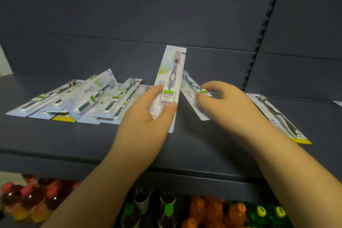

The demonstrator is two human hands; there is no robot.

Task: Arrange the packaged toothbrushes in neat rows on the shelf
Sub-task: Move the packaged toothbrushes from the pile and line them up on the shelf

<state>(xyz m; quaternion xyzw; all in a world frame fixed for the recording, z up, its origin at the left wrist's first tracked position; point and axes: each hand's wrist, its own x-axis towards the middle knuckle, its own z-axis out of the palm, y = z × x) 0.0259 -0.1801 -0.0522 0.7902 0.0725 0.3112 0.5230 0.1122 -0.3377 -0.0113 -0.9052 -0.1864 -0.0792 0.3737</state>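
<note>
My left hand (148, 116) grips a packaged purple toothbrush (173, 72) by its lower end, holding it nearly upright above the dark grey shelf (55, 140). Just to its right, my right hand (222, 102) pinches a tilted pack with a dark blue toothbrush (188, 87). A loose pile of several toothbrush packs (83, 98) lies fanned out on the shelf's left side. One more pack with a silver toothbrush (277, 116) lies flat at the right, partly behind my right forearm.
The shelf's back panel (129, 24) rises behind the packs, with a slotted upright (259, 33) at the right. Below the shelf's front edge stand drink bottles with red (27, 196), green (168, 211) and orange caps (238, 209).
</note>
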